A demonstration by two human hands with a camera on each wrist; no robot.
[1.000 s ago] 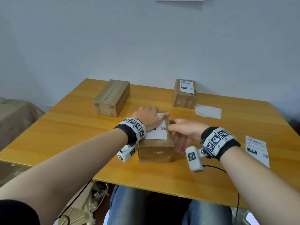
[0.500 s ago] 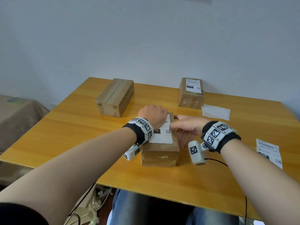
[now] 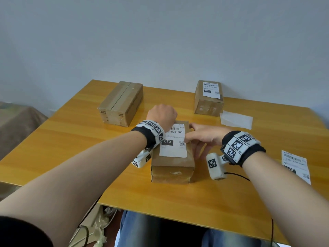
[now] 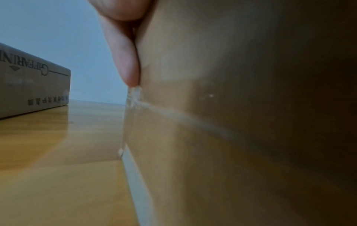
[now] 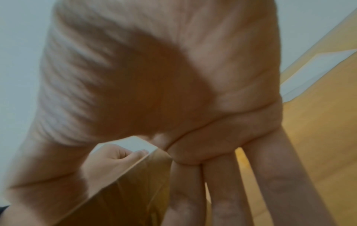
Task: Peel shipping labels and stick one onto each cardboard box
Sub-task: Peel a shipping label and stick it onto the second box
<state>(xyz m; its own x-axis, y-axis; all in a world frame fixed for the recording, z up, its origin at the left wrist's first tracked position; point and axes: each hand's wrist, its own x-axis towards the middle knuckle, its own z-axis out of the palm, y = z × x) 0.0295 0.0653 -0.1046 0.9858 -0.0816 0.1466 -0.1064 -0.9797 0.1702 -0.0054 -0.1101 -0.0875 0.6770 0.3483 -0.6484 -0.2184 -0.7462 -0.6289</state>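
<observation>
The middle box (image 3: 172, 163) is sitting near the front of the wooden table (image 3: 71, 148), with a white label (image 3: 174, 140) lying flat on its top. The left hand (image 3: 162, 114) is curling over the box's far left corner, thumb (image 4: 123, 50) pressing its side. The right hand (image 3: 204, 135) is lying against the right side, fingers (image 5: 286, 180) straight (thumb pressing on the label's edge). A bare box (image 3: 121, 103) and a labelled box (image 3: 208, 98) are standing further back; a loose label (image 3: 295, 165) is lying at the right.

Bare table (image 3: 74, 139) lies open between the taped box (image 3: 121, 102) and the near box (image 3: 172, 168).
</observation>
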